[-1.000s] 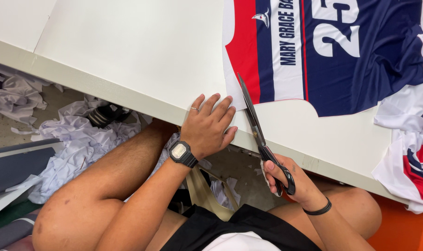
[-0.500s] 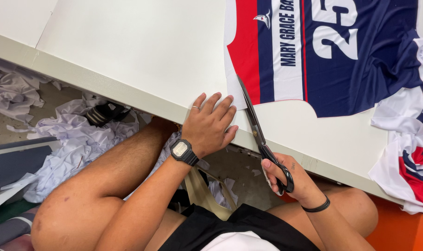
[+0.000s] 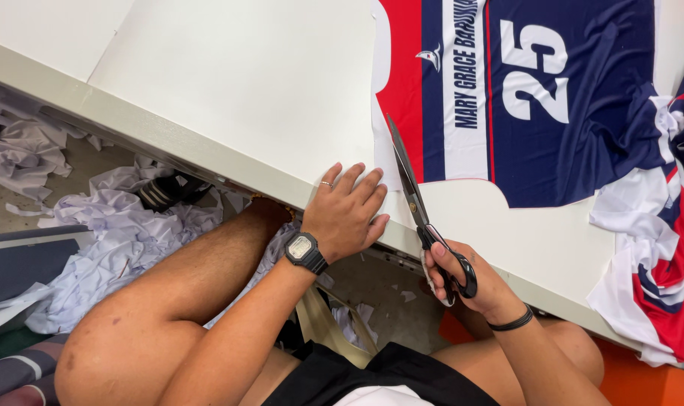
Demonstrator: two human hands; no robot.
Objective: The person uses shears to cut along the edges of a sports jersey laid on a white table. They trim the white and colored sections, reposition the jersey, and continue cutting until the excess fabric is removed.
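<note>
My right hand [image 3: 470, 282] grips the black handles of large fabric scissors [image 3: 413, 188]. The blades point away from me, their tip at the left edge of a printed jersey panel [image 3: 507, 98] in red, navy and white that lies flat on the white table [image 3: 229, 83]. My left hand [image 3: 347, 212] rests flat on the white fabric just left of the blades, fingers spread, with a ring on one finger. A black digital watch [image 3: 304, 252] is on the left wrist. A black band circles my right wrist.
A pile of crumpled red, white and navy fabric pieces [image 3: 658, 256] lies at the table's right edge. White fabric scraps [image 3: 109, 233] and a black sandal [image 3: 165, 192] lie on the floor under the table on the left. An orange seat [image 3: 635, 380] shows at lower right.
The scissors have crept slightly forward along the panel's left edge. My left hand stays flat in the same place.
</note>
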